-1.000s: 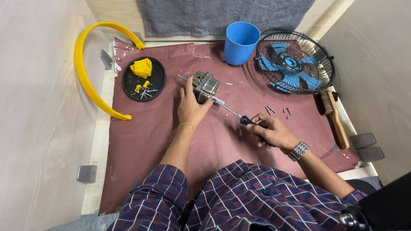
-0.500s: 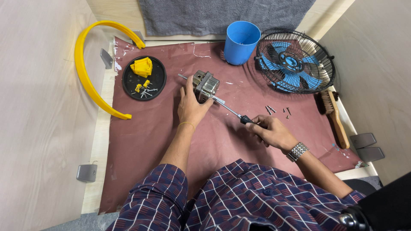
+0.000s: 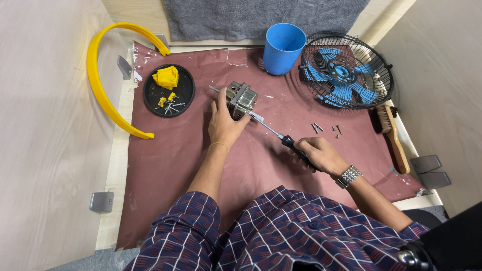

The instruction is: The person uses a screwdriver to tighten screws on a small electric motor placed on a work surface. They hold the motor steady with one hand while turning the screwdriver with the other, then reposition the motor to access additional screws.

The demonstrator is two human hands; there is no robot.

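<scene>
A small metal fan motor [image 3: 241, 98] with a protruding shaft stands on the maroon mat [image 3: 170, 150]. My left hand [image 3: 224, 123] grips the motor from the near side and steadies it. My right hand [image 3: 317, 153], with a metal watch on the wrist, holds the black handle of a screwdriver [image 3: 281, 135]. The screwdriver's shaft runs up and left, and its tip meets the motor's right side.
A black round tray [image 3: 187, 88] with yellow plastic parts and screws lies at left. A curved yellow plastic arc [image 3: 98, 85] lies beyond it. At the back stand a blue cup [image 3: 283, 47] and a blue-bladed fan in a black grille [image 3: 346, 70]. Loose screws [image 3: 326, 129] and a wooden brush [image 3: 391, 133] lie at right.
Both hands, the motor and the screwdriver stay nearly where they were; my right hand has shifted only slightly on the handle.
</scene>
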